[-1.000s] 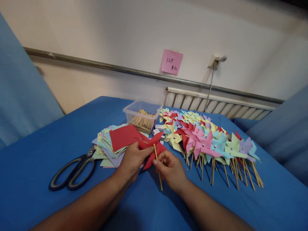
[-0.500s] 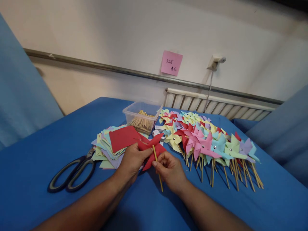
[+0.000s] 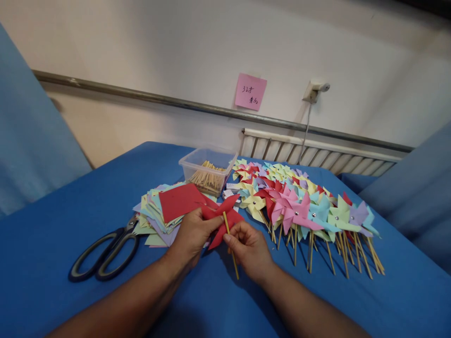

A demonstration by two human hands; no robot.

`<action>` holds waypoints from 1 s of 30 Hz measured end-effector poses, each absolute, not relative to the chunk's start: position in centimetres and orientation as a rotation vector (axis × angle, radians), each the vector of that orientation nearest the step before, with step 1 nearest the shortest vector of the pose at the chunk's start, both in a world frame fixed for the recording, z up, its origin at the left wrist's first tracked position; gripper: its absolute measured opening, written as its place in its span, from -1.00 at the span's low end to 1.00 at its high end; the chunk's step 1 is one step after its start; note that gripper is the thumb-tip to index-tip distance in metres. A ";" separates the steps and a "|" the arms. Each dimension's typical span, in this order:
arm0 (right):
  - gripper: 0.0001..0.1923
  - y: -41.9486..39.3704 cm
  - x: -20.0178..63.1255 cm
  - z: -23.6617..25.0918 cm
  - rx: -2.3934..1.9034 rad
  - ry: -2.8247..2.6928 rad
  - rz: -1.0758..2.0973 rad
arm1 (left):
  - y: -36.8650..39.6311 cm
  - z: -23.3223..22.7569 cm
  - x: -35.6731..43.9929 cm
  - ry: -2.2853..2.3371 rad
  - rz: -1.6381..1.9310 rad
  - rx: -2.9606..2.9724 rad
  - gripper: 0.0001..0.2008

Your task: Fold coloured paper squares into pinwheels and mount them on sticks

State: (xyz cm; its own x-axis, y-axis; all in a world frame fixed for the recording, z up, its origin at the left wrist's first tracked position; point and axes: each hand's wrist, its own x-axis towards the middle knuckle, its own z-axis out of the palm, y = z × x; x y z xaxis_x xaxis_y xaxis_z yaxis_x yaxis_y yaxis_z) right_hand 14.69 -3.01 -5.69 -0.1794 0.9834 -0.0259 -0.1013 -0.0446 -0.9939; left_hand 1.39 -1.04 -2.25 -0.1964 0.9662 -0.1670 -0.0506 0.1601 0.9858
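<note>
My left hand (image 3: 193, 234) is closed on a red paper pinwheel (image 3: 229, 217), its thumb pressed at the middle. My right hand (image 3: 249, 248) pinches a thin wooden stick (image 3: 226, 221) that lies against the back of the pinwheel, its upper end near the centre. The stick's lower end sticks out below the fingers. Just behind my left hand is a stack of coloured paper squares (image 3: 158, 220) with a red sheet (image 3: 179, 202) on top. How the stick joins the pinwheel is hidden.
Black-handled scissors (image 3: 105, 253) lie left of the papers, blades partly under them. A clear plastic box (image 3: 207, 166) of wooden sticks stands behind. Many finished pinwheels (image 3: 296, 213) are heaped at right on the blue table (image 3: 116, 183). The wall has a rail (image 3: 197, 106) and a radiator (image 3: 278, 149).
Almost nothing differs. Both hands keep the same hold on the pinwheel and the stick; the view has shifted very slightly.
</note>
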 end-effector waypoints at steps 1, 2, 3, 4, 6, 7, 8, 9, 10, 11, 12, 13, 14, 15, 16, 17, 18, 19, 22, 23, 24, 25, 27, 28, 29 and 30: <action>-0.70 -3.0 14.7 -5.7 -1.071 -1.250 1.401 | -1.0 -2.3 1.4 1.393 1.242 0.959 -0.72; -0.71 -3.0 14.7 -5.7 -1.074 -1.254 1.395 | -1.0 -2.3 1.4 1.385 1.241 0.959 -0.72; -0.71 -3.1 14.7 -5.6 -1.078 -1.254 1.390 | -1.0 -2.3 1.4 1.381 1.243 0.959 -0.71; -0.71 -3.1 14.7 -5.6 -1.083 -1.256 1.384 | -1.0 -2.2 1.4 1.381 1.247 0.957 -0.71; -0.72 -3.1 14.7 -5.6 -1.088 -1.266 1.366 | -1.0 -2.2 1.4 1.391 1.255 0.955 -0.71; -0.72 -3.1 14.7 -5.5 -1.088 -1.269 1.358 | -1.0 -2.1 1.4 1.395 1.256 0.956 -0.71; -0.72 -3.2 14.7 -5.5 -1.086 -1.274 1.351 | -1.0 -2.1 1.4 1.395 1.256 0.959 -0.71; -0.72 -3.2 14.7 -5.4 -1.083 -1.279 1.347 | -1.0 -2.1 1.4 1.392 1.257 0.961 -0.71; -0.72 -3.3 14.7 -5.4 -1.081 -1.283 1.344 | -1.0 -2.0 1.4 1.388 1.259 0.963 -0.71; -0.72 -3.3 14.7 -5.3 -1.082 -1.285 1.340 | -1.0 -2.0 1.4 1.385 1.262 0.963 -0.72; -0.72 -3.4 14.7 -5.3 -1.086 -1.289 1.335 | -1.0 -2.0 1.4 1.385 1.265 0.960 -0.72; -0.73 -3.4 14.7 -5.3 -1.089 -1.292 1.332 | -1.0 -2.0 1.4 1.386 1.267 0.957 -0.72; -0.73 -3.3 14.6 -5.3 -1.091 -1.293 1.334 | -1.0 -2.0 1.4 1.385 1.267 0.955 -0.73; -0.72 -3.3 14.6 -5.3 -1.093 -1.291 1.339 | -1.0 -2.1 1.4 1.381 1.266 0.955 -0.73; -0.72 -3.3 14.6 -5.3 -1.094 -1.288 1.345 | -1.0 -2.1 1.4 1.374 1.264 0.955 -0.73; -0.72 -3.3 14.6 -5.4 -1.094 -1.286 1.349 | -1.0 -2.1 1.4 1.367 1.263 0.955 -0.73; -0.71 -3.3 14.6 -5.4 -1.093 -1.284 1.350 | -1.0 -2.1 1.4 1.359 1.261 0.956 -0.73; -0.71 -3.2 14.7 -5.4 -1.093 -1.283 1.347 | -1.0 -2.1 1.4 1.354 1.259 0.956 -0.74; -0.71 -3.3 14.7 -5.4 -1.091 -1.289 1.330 | -1.0 -2.1 1.4 1.352 1.257 0.958 -0.75; -0.71 -3.3 14.7 -5.4 -1.093 -1.292 1.326 | -1.0 -2.1 1.4 1.352 1.259 0.961 -0.75; -0.71 -3.3 14.8 -5.4 -1.096 -1.293 1.325 | -1.0 -2.1 1.4 1.352 1.262 0.967 -0.75; -0.71 -3.3 14.8 -5.4 -1.098 -1.294 1.326 | -1.0 -2.1 1.4 1.354 1.264 0.973 -0.75; -0.70 -3.3 14.8 -5.4 -1.102 -1.293 1.337 | -1.0 -2.0 1.5 1.361 1.261 0.984 -0.74; -0.70 -3.2 14.8 -5.4 -1.106 -1.293 1.341 | -1.0 -2.0 1.5 1.367 1.259 0.986 -0.74; -0.70 -3.2 14.8 -5.4 -1.111 -1.296 1.342 | -1.0 -2.0 1.5 1.372 1.259 0.985 -0.73; -0.70 -3.2 14.8 -5.4 -1.117 -1.299 1.339 | -1.0 -1.9 1.5 1.376 1.260 0.983 -0.73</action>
